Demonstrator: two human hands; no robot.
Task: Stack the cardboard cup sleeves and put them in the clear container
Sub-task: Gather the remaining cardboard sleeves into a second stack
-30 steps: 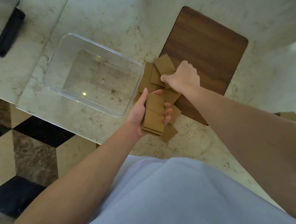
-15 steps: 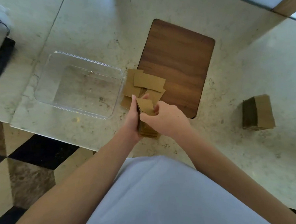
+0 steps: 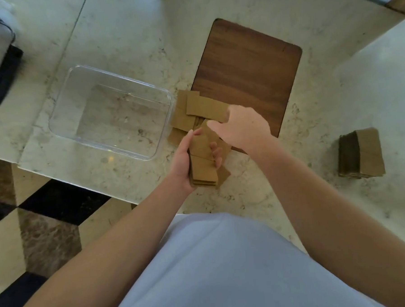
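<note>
A pale marble counter (image 3: 125,35) fills most of the frame, with a chequered stone floor showing at lower left and a dark wooden board (image 3: 249,73) lying at upper centre. The clear container (image 3: 60,99) stands left of centre, with nothing visible inside it. Just right of it, touching its near corner, lies a loose heap of cardboard sleeves (image 3: 194,109), partly overlapping the board's lower left edge. The left hand (image 3: 185,161) is curled round a small gathered stack (image 3: 203,167), thumb on one long side and fingers on the other, held just above the counter. The right hand (image 3: 242,125) reaches over the heap with fingers loosely spread; whether it has pinched a sleeve yet cannot be told. A second, finished-looking bundle (image 3: 361,154) rests at right, well apart. The step in hand looks like collecting, about halfway. Next, the right hand would need to lift the top sleeve and lay it square on the held stack.
</note>
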